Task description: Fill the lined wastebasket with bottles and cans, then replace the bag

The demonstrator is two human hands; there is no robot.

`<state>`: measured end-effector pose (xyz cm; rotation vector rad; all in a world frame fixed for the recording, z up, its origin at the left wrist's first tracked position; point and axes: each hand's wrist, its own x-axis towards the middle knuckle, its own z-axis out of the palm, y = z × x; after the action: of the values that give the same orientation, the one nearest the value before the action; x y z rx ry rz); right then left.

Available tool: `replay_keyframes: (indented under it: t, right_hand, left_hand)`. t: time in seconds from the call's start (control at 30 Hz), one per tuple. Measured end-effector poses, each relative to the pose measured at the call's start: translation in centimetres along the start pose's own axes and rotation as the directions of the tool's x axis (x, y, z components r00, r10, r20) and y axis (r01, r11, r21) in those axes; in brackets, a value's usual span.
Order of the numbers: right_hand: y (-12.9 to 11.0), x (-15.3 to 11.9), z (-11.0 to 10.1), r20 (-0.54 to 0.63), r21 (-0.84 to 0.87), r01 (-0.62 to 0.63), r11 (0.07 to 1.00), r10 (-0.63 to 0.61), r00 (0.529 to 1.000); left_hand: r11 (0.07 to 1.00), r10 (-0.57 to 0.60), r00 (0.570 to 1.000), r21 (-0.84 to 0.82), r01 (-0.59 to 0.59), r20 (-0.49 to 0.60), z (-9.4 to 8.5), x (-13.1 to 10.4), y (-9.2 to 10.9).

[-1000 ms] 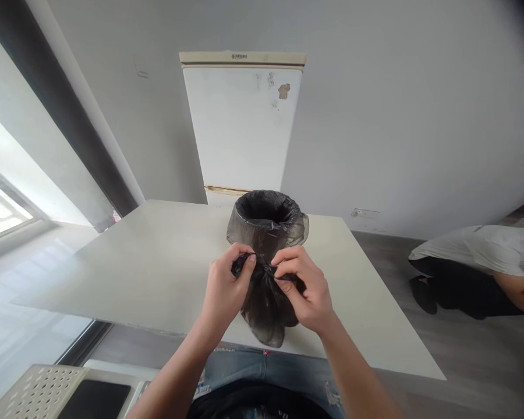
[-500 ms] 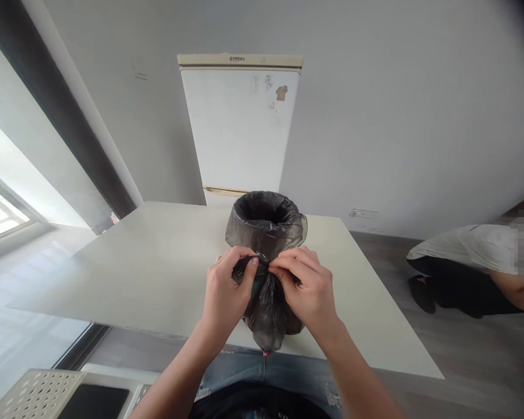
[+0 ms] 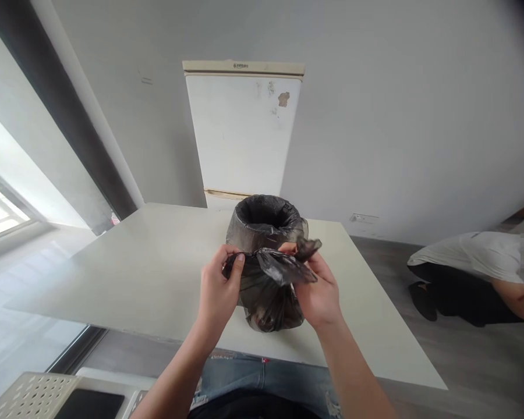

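A bin lined with a thin black plastic bag (image 3: 266, 233) stands upright on the pale table (image 3: 157, 279), its round mouth facing up. The bag is folded over the rim, and loose plastic is bunched at the side nearest me. My left hand (image 3: 220, 279) pinches the gathered plastic between thumb and fingers. On the other side my right hand (image 3: 317, 285) has hold of the bunch, with a loose end of plastic lying across its fingers and partly hiding them.
Behind the table stands a white fridge (image 3: 242, 134) against the grey wall. A person in a white shirt (image 3: 471, 250) crouches at the right. A perforated beige item (image 3: 37, 396) and a black flat object (image 3: 89, 404) lie at the lower left.
The loose end of plastic that hung down toward me is now raised and folded over toward my right hand. My hands have moved slightly apart.
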<state>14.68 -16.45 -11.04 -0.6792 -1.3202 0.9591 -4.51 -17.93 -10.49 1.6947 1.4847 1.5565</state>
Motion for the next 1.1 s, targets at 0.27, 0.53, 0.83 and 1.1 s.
replay_keyframes:
  t: [0.27,0.53,0.83,1.1]
  right_hand:
    - [-0.3,0.1,-0.2,0.034,-0.143,0.053,0.988,-0.049,0.998]
    - [1.0,0.9,-1.4,-0.287,0.157,0.025,0.987,0.022,0.958]
    - [0.2,1.3,-5.3,-0.324,-0.098,0.112,0.989,-0.138,0.936]
    - [-1.8,-1.0,-6.8,-0.075,-0.556,0.014,0.831,-0.067,0.995]
  left_hand:
    - [0.985,-0.005,0.998,-0.173,-0.005,-0.059,-0.2,-0.3,0.2]
    - [0.761,-0.342,0.899,-0.642,0.093,-0.275,-1.3,0.4,-2.8]
    - [0.775,-0.367,0.831,-0.632,0.025,-0.417,-3.8,0.7,-6.7]
    - [0.935,0.353,0.857,0.176,-0.308,-0.376,-5.7,-2.5,-3.2]
